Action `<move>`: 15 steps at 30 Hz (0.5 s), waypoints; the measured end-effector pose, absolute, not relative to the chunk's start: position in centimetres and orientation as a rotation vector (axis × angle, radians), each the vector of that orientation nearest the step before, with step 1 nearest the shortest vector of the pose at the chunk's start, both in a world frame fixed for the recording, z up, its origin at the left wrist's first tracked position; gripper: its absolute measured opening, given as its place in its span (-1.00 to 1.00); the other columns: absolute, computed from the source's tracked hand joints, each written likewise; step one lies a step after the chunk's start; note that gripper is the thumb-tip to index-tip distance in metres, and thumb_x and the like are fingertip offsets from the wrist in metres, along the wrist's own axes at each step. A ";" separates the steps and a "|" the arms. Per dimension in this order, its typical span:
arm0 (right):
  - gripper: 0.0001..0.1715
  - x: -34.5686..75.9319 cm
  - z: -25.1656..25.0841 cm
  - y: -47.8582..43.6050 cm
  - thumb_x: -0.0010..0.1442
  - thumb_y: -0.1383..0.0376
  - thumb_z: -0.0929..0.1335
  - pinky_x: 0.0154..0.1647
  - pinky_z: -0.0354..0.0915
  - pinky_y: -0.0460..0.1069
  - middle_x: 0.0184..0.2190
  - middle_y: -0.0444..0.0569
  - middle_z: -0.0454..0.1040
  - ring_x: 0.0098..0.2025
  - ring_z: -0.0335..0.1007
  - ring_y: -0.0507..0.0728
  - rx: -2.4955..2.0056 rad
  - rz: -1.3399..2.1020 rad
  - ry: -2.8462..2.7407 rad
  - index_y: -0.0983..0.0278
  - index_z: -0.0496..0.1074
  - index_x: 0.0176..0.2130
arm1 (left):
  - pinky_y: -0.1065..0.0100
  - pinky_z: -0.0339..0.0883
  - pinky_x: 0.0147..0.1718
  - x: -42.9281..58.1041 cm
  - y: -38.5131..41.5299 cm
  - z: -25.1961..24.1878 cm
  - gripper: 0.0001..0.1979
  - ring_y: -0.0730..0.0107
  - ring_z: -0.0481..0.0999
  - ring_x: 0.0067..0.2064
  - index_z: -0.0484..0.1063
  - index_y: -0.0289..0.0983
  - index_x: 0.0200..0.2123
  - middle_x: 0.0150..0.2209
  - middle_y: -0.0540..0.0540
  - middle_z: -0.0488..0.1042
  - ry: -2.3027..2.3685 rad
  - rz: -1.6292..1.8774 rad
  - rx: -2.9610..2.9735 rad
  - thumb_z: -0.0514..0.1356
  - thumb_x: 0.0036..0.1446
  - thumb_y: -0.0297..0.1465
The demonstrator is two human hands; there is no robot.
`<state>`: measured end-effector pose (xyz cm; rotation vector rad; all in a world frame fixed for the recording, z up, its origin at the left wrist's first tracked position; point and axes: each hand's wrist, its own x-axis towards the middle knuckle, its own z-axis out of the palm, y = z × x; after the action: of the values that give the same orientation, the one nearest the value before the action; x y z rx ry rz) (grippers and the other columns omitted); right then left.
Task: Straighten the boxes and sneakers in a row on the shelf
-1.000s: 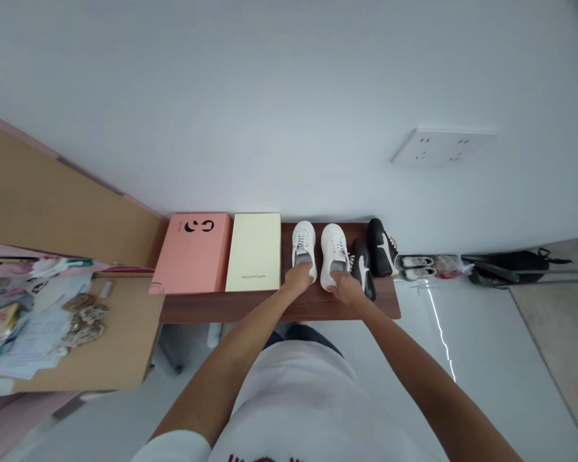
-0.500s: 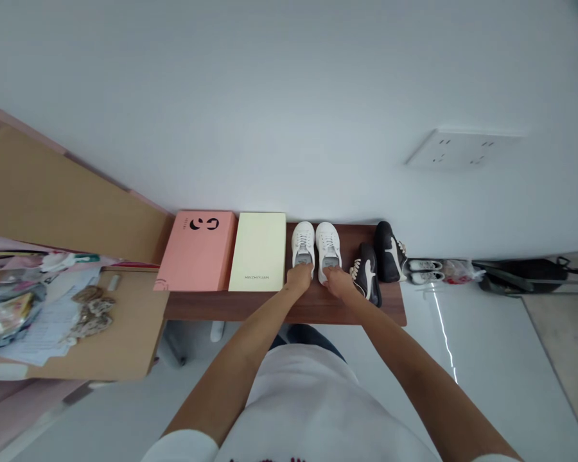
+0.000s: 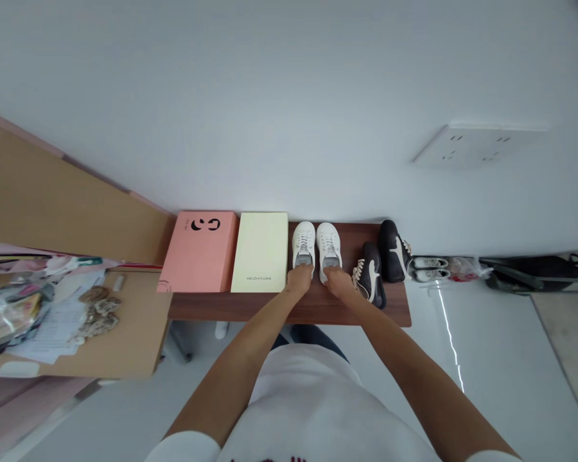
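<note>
Two white sneakers stand side by side on a dark wooden bench (image 3: 250, 308), toes toward the wall. My left hand (image 3: 300, 280) is closed on the heel of the left white sneaker (image 3: 304, 239). The heel of the right white sneaker (image 3: 328, 240) is gripped by my right hand (image 3: 336, 281). Both heels are largely covered by my fingers. Just right of my right hand lies a black shoe with white laces (image 3: 370, 274), slightly askew. A second black shoe (image 3: 394, 250) stands beyond it, near the bench's right end.
A pink box (image 3: 200, 253) and a pale yellow box (image 3: 260, 252) fill the bench's left part. Farther left is a desk (image 3: 135, 321) with papers and bags. Small white shoes (image 3: 430, 269) and a black bag (image 3: 539, 273) lie right of the bench by the wall.
The view has shifted slightly, so the boxes, black shoes and desk appear a little farther right. My hands remain on the white sneakers, which have hardly moved against the bench.
</note>
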<state>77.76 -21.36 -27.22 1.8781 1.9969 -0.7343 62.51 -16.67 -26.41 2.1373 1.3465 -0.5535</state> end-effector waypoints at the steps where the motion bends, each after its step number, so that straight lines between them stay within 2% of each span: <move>1: -0.73 77.6 -27.3 -21.4 0.34 0.34 0.32 0.04 0.34 -0.01 0.10 0.15 0.49 0.19 0.36 0.22 1.884 -0.735 1.992 0.27 0.44 0.03 | 0.18 0.42 0.01 62.5 -16.7 -26.5 -0.68 0.06 0.53 0.11 0.38 -0.26 0.12 0.08 -0.28 0.52 1.344 -0.552 2.138 0.11 0.31 -0.46; 4: -0.69 77.3 -27.3 -21.7 0.35 0.34 0.30 0.05 0.34 0.01 0.14 0.15 0.46 0.20 0.35 0.24 1.915 -0.730 1.975 0.27 0.43 0.07 | 0.17 0.41 0.03 62.5 -17.0 -26.5 -0.66 0.06 0.52 0.13 0.36 -0.27 0.14 0.09 -0.29 0.51 1.345 -0.536 2.152 0.12 0.33 -0.41; 10: -0.64 78.0 -26.1 -22.3 0.39 0.14 0.30 0.05 0.32 0.06 0.17 0.20 0.40 0.18 0.32 0.30 2.037 -0.726 2.007 0.27 0.44 0.06 | 0.10 0.40 0.05 62.8 -17.7 -25.6 -0.57 -0.05 0.45 0.19 0.32 -0.34 0.18 0.10 -0.38 0.47 1.358 -0.453 2.239 0.12 0.36 -0.22; 15: -0.66 80.0 -25.1 -23.0 0.38 0.18 0.31 0.08 0.27 0.07 0.10 0.21 0.43 0.12 0.34 0.29 2.164 -0.692 2.045 0.30 0.46 0.04 | 0.11 0.41 0.02 65.0 -18.7 -24.2 -0.62 -0.02 0.47 0.15 0.34 -0.32 0.14 0.06 -0.33 0.50 1.348 -0.354 2.296 0.07 0.38 -0.23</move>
<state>80.00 -23.00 -25.14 2.1645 2.0454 -0.6923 64.97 -18.75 -24.24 2.2964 1.3481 -0.3537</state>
